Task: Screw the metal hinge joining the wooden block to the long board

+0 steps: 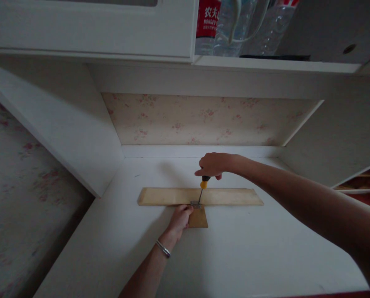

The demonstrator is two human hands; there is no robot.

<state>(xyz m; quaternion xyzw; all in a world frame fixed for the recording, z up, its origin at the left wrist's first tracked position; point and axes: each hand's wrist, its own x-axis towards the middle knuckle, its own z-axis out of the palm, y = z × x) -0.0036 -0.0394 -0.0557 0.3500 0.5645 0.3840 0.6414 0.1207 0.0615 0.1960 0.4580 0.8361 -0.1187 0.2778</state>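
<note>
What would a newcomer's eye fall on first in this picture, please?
Mid-desk, the right hand grips a screwdriver upright, its tip on a small metal bracket at the near edge of a long wooden board. The left hand steadies a smaller wooden piece just below.

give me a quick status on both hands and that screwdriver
Right hand gripping screwdriver, tip down on metal bracket. Left hand steadying small wood piece against long board. Nothing blocking the work.
</note>
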